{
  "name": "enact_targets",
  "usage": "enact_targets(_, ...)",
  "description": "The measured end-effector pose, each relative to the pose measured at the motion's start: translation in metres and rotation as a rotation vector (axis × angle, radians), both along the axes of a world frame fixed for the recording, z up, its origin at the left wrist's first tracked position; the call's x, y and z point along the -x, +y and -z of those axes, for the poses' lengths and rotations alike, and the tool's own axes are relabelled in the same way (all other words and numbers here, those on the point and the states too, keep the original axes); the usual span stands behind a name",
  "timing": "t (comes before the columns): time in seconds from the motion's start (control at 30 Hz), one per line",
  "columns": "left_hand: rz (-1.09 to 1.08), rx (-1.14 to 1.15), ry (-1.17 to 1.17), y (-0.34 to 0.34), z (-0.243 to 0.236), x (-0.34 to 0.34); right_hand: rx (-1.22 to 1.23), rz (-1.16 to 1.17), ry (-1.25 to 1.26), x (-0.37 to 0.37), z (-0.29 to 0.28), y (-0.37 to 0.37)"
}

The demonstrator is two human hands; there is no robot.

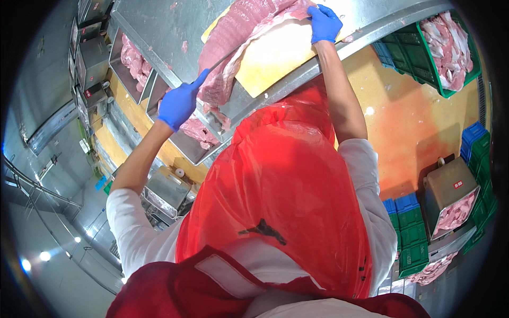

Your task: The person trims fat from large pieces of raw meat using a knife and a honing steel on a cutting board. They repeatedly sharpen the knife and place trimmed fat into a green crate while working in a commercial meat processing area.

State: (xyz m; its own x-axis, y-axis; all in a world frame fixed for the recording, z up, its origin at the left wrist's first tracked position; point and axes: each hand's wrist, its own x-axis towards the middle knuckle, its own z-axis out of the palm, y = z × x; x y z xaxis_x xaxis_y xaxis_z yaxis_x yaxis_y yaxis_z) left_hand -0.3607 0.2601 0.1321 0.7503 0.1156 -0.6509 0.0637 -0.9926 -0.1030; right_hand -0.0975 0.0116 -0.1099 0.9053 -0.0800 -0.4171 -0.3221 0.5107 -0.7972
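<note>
A long slab of raw pink meat [227, 40] lies across a yellow cutting board [257, 79] on the steel table. In my left hand [177, 106], gloved in blue, is a knife [221, 61], its thin blade resting against the near part of the meat. The glove hides the knife's handle. Farther off to the right, my right hand [324, 24], also in a blue glove, pinches the meat's edge at the board's far right. Small meat scraps [184, 46] are scattered on the steel.
Metal bins of meat [135, 66] stand left of the steel table [154, 26]. A green crate [411, 50] holds pale cuts at the right. Stacked green and blue crates [412, 238] and a metal cart with meat [450, 193] stand on the yellow floor.
</note>
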Motion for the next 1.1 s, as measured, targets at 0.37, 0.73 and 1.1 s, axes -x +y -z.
enact_targets(0.37,0.041,0.178,-0.285,-0.066,0.013,-0.103,0.075,-0.038,-0.006,0.012,-0.001,-0.007)
enact_targets(0.73,0.036,0.06,-0.119,-0.005,0.029,-0.013,0.068,0.01,0.044,0.01,-0.004,-0.005)
enact_targets(1.1,0.012,0.124,-0.284,-0.049,0.004,-0.041,-0.044,-0.021,0.042,-0.004,0.008,-0.012)
